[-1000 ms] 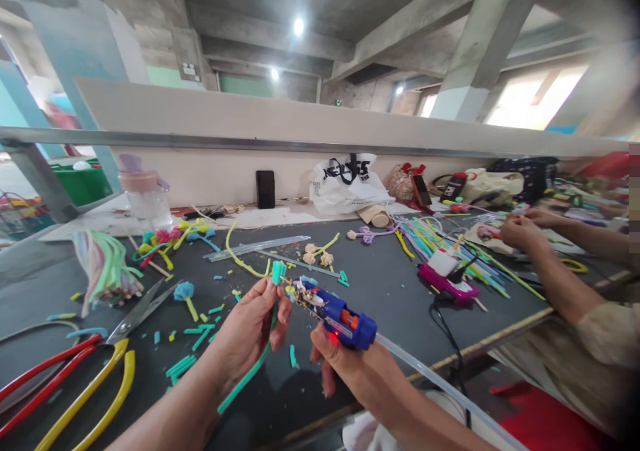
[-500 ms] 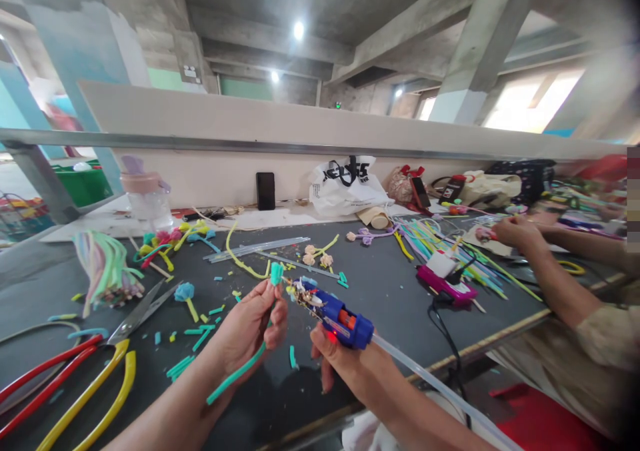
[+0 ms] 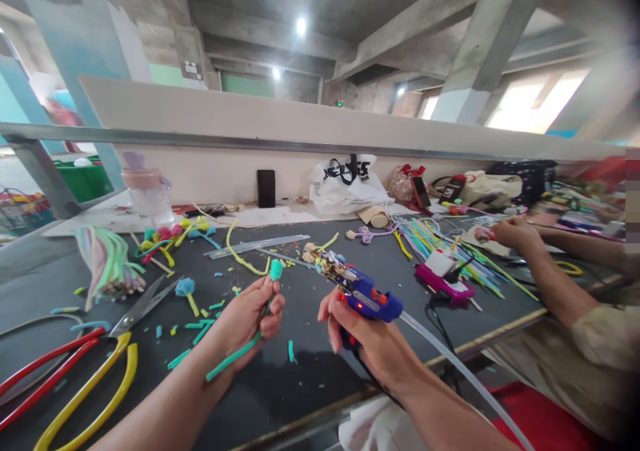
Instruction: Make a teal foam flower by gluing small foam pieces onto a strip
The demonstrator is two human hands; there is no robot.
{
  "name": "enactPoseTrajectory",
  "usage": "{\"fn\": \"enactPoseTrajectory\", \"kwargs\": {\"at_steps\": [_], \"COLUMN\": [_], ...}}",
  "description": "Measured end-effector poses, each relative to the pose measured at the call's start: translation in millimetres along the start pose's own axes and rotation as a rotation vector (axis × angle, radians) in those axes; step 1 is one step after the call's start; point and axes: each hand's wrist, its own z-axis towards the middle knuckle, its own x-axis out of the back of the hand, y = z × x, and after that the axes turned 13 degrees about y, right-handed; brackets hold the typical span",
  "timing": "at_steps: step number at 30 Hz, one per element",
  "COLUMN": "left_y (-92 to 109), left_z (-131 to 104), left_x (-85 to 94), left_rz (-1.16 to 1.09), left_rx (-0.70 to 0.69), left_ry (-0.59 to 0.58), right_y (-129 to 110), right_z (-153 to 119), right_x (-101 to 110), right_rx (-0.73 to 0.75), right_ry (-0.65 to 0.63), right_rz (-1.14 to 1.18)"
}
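Note:
Pinched in my left hand (image 3: 255, 314) is a teal stem (image 3: 235, 359) with a small teal bundle (image 3: 276, 269) at its upper end. My right hand (image 3: 353, 324) is wrapped round the handle of a blue glue gun (image 3: 367, 294). A red light glows on the gun, and a long clear glue stick (image 3: 465, 374) runs out of its back. The gun's crusted nozzle points up and left, apart from the teal bundle. Cut teal pieces (image 3: 203, 333) lie on the dark table (image 3: 280, 404) beside my left hand.
Large scissors (image 3: 120, 331) with red and yellow handles lie at the left, near a blue flower (image 3: 185, 288) and pastel stems (image 3: 107, 264). A magenta power strip (image 3: 445, 284) sits right of centre. Another person's hands (image 3: 515, 234) work at the right. A phone (image 3: 266, 188) leans at the back.
My right hand has moved up and right with the glue gun, widening the space between its nozzle and the teal bundle. My left hand has shifted very slightly left.

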Motion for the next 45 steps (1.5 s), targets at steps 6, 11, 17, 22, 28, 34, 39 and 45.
{"fn": "enactPoseTrajectory", "kwargs": {"at_steps": [6,11,17,22,28,34,39,45], "left_y": [21.1,31.3,50.3,62.2,61.4,60.6,46.9,8.9], "left_z": [-0.2,-2.9,-3.6,-6.5,-10.0,-7.5,-8.7,-8.8], "left_x": [8.5,13.4,26.8,32.4,30.5,34.4,25.4,3.1], "left_rz": [-0.218,-0.294,-0.438,-0.497,-0.508,-0.467,-0.339,-0.049], "left_rx": [-0.162,-0.222,-0.307,-0.373,-0.363,-0.368,-0.312,-0.008], "left_ry": [0.033,0.017,-0.009,-0.019,-0.011,-0.027,-0.045,-0.082], "right_y": [22.6,32.9,41.8,39.1,36.9,42.1,20.5,3.5], "right_z": [16.3,17.5,22.7,26.2,27.5,27.9,20.7,17.4], "right_x": [7.8,5.0,-8.4,-11.1,-6.2,-1.9,-0.1,-4.8], "right_rx": [0.042,0.491,0.661,0.606,0.692,0.656,0.214,-0.108], "right_ry": [0.138,-0.114,-0.471,-0.639,-0.622,-0.572,-0.112,0.066], "right_rz": [-0.437,-0.678,-0.916,-1.074,-0.899,-0.834,-0.407,0.176]}}
